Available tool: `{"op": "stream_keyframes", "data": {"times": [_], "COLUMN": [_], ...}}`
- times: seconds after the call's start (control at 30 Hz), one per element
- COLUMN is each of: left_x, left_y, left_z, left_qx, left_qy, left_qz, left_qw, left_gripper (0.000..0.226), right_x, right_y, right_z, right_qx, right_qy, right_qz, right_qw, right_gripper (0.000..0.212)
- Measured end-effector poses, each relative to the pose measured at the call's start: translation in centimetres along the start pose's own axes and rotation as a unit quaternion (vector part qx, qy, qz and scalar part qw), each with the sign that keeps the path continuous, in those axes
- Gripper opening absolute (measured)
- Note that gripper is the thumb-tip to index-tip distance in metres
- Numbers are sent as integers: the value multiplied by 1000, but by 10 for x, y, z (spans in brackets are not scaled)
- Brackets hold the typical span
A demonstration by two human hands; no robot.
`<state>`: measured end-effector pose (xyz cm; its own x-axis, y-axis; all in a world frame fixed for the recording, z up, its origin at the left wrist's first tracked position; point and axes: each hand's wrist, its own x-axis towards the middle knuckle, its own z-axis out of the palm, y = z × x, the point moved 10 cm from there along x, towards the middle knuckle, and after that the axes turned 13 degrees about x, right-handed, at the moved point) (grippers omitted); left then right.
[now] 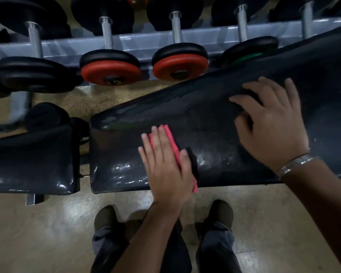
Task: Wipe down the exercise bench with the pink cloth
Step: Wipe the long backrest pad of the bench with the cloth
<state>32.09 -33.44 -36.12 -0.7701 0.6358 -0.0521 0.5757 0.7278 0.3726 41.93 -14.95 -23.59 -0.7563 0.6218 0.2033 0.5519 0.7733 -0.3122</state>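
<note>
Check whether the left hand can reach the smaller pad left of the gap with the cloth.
Probably yes. The left hand lies flat on the pink cloth near the long pad's left end. The smaller pad sits just across the gap, with nothing visible between them.

Black padded exercise bench, glossy and streaked with wet, pink cloth folded flat near its front edge
</note>
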Motion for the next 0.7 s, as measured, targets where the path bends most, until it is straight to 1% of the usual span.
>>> {"op": "stream_keyframes", "data": {"times": [0.1,0.13,0.17,0.2,0.27,0.33,0.37,0.4,0.47,0.53,0.57,0.6,0.63,0.7], "left_x": [22,27,29,28,15,0,-4,-3,11,25,29,31,29,17], "left_y": [-7,2,14,28,49,47,39,28,11,13,20,29,37,44], "left_z": [2,1,-1,-3,-8,-8,-6,-3,-2,1,1,0,-1,-4], "left_qx": [-47,-56,-60,-61,-52,-19,-4,1,-18,-38,-43,-45,-45,-35], "left_qy": [-24,-31,-28,-18,5,15,13,10,-5,-25,-31,-29,-23,-17], "left_qz": [-152,-182,-183,-155,-54,47,64,51,-41,-136,-158,-158,-135,-50], "left_qw": [987,981,981,986,997,999,998,999,999,990,986,986,989,998], "left_gripper": [84,88,89,88,80,74,73,74,77,85,89,91,91,85], "right_x": [-2,-2,-2,-2,-2,-2,-2,-2,-2,-1,-1,-1,-1,-2], "right_y": [-1,-1,-2,-1,-1,0,0,0,1,0,-1,-1,-1,0], "right_z": [3,3,3,4,5,6,6,7,6,7,7,7,7,7], "right_qx": [-13,-15,-18,-23,-27,-25,-26,-29,-36,-36,-37,-39,-41,-38], "right_qy": [-6,-5,-3,-2,-6,-10,-12,-11,-11,-10,-9,-9,-10,-14], "right_qz": [0,4,6,8,9,10,10,9,10,12,13,13,14,13], "right_qw": [1000,1000,1000,1000,1000,1000,1000,999,999,999,999,999,999,999], "right_gripper": [40,40,40,40,40,39,39,39,38,38,38,39,39,39]}}
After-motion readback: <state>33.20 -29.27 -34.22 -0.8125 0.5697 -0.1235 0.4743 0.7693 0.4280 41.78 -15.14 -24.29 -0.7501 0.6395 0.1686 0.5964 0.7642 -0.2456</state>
